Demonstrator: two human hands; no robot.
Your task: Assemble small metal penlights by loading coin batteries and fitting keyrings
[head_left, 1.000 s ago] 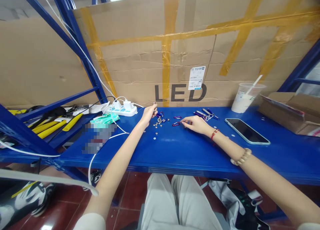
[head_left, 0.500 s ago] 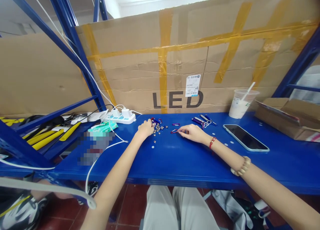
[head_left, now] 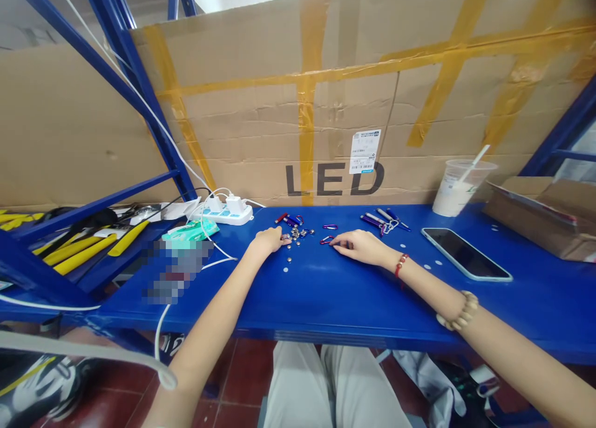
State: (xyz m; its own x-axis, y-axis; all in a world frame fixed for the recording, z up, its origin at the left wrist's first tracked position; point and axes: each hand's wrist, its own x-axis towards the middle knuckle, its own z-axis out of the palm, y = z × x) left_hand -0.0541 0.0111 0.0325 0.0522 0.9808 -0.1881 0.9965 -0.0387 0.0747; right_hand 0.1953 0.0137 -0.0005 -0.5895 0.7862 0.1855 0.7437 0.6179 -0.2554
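Observation:
My left hand (head_left: pixel 269 238) rests low on the blue shelf (head_left: pixel 326 291), fingers curled, fingertips at a scatter of several small silver button cells (head_left: pixel 292 243); whether it pinches one I cannot make out. Just beyond lie small red and blue keychain lights (head_left: pixel 289 219). My right hand (head_left: pixel 358 245) lies palm down, fingers pinched on a small red carabiner clip (head_left: pixel 327 240). A purple clip (head_left: pixel 330 227) lies behind it.
More blue and silver keychain lights (head_left: pixel 384 218) lie at the back. A phone (head_left: pixel 465 261), a plastic cup with a straw (head_left: pixel 457 186) and a cardboard box (head_left: pixel 544 214) are at the right. A white power strip (head_left: pixel 227 210), green packet (head_left: pixel 190 231) and yellow-handled tools (head_left: pixel 88 245) are at the left.
My left hand, raised a second ago with a small item pinched in it, has come down onto the shelf by the button cells. My right hand has stayed on the red clip.

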